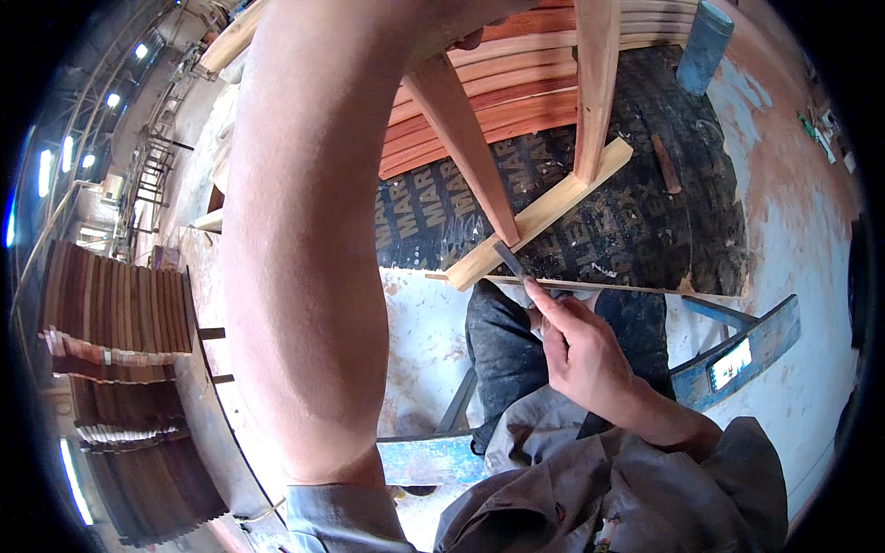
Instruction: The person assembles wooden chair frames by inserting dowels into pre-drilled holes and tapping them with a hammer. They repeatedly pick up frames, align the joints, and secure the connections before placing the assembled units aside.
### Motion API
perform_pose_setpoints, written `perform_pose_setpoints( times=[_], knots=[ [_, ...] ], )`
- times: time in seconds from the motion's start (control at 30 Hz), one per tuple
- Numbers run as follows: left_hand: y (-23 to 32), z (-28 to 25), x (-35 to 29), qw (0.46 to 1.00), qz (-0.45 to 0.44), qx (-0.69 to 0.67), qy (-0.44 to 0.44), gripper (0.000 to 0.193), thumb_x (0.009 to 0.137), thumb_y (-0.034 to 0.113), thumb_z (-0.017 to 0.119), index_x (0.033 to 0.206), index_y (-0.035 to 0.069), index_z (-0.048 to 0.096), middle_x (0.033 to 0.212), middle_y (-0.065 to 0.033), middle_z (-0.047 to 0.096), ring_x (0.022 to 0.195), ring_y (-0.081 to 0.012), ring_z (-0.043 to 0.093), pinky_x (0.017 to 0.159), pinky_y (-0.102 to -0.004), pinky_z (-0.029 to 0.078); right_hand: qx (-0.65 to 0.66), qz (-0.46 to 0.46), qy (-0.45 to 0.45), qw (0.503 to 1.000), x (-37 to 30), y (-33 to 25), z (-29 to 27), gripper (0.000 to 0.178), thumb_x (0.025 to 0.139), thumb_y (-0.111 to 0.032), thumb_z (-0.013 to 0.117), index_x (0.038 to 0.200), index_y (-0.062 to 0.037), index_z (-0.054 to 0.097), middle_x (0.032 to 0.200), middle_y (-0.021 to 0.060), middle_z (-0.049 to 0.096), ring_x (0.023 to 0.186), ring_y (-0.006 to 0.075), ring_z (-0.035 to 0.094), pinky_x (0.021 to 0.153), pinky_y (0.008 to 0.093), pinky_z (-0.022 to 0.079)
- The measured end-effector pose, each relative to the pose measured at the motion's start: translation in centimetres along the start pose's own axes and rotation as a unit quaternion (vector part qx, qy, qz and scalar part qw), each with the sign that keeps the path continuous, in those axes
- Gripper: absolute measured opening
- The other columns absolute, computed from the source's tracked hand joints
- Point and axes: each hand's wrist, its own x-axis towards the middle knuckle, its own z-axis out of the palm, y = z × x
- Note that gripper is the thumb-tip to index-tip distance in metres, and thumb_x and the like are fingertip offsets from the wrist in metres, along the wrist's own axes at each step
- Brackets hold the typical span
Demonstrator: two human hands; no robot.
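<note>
My left arm rises across the view, and my left hand point(442, 29) is partly cut off at the top edge. Its curled fingers show beside the upper end of a reddish slat point(466, 147), part of a wooden frame. That slat and a second one point(597, 92) meet a pale crosspiece point(553, 210) lying at a slant on the black board. In my right hand point(585, 355) is a narrow, flat, dark metal blade point(510, 260), with my index finger stretched along it. Its tip touches the crosspiece near the first slat's foot. The blade's other end is hidden in my palm.
Stacked reddish slats point(516, 78) lie at the back of the black board point(682, 230). A blue-grey cylinder point(705, 46) stands at its far right corner, near a loose wood strip point(666, 164). A blue bench point(737, 364) is beneath me; dark slat stacks point(120, 304) stand left.
</note>
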Motion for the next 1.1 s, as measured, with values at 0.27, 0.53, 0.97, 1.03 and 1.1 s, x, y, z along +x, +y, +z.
perform_pose_setpoints(
  times=[0.27, 0.53, 0.97, 1.03, 1.1],
  knots=[
    [0.3, -0.6, 0.7, 0.998, -0.048, 0.021, -0.029, 0.058, 0.109, 0.037, 0.053, 0.162, 0.018, 0.038, 0.069, -0.011, 0.065, 0.068, -0.021, 0.066, 0.074, -0.039, 0.057, -0.011, 0.018, 0.001, 1.0, 0.4, -0.2, 1.1, 0.06, 0.095, 0.003, 0.059, 0.153, 0.0009, 0.046, 0.098, 0.0277, 0.061, 0.086, 0.0421, 0.064, 0.078, 0.0489, 0.053],
    [1.5, -1.2, 0.9, 0.987, -0.106, -0.07, -0.095, 0.061, 0.108, 0.038, 0.053, 0.162, 0.015, 0.035, 0.082, -0.017, 0.073, 0.077, -0.0239, 0.07, 0.077, -0.0409, 0.058, -0.041, 0.003, 0.007, 0.999, 0.5, 0.3, 1.3, 0.068, 0.092, 0.009, 0.059, 0.157, -0.0005, 0.041, 0.103, 0.0284, 0.061, 0.089, 0.044, 0.066, 0.078, 0.0488, 0.053],
    [-0.6, -0.9, 1.5, 0.998, 0.026, 0.024, -0.047, 0.065, 0.108, 0.046, 0.051, 0.156, 0.004, 0.035, 0.069, -0.0144, 0.068, 0.062, -0.0246, 0.069, 0.058, -0.0403, 0.053, -0.002, 0.01, 0.006, 1.0, -0.5, 0.1, 0.2, 0.059, 0.095, 0.006, 0.053, 0.153, -0.0014, 0.047, 0.109, 0.0286, 0.066, 0.095, 0.0434, 0.068, 0.085, 0.0446, 0.055],
    [-2.2, 0.1, 2.3, 0.995, 0.062, 0.081, -0.006, 0.066, 0.107, 0.051, 0.051, 0.149, 0.001, 0.041, 0.067, -0.0142, 0.067, 0.059, -0.0234, 0.067, 0.055, -0.0408, 0.052, -0.001, 0.011, -0.012, 1.0, -3.7, 0.7, -1.3, 0.061, 0.095, 0.005, 0.055, 0.155, -0.0028, 0.045, 0.105, 0.0281, 0.066, 0.092, 0.0439, 0.069, 0.083, 0.0465, 0.056],
    [-5.7, 5.3, 3.7, 0.965, 0.047, 0.23, 0.115, 0.06, 0.103, 0.058, 0.056, 0.115, 0.0, 0.065, 0.057, -0.0094, 0.059, 0.05, -0.0203, 0.058, 0.047, -0.0395, 0.045, -0.029, -0.005, 0.002, 1.0, -5.3, 1.6, -3.3, 0.061, 0.095, 0.004, 0.056, 0.155, -0.0031, 0.046, 0.104, 0.0271, 0.068, 0.091, 0.043, 0.07, 0.081, 0.0473, 0.057]
  ],
)
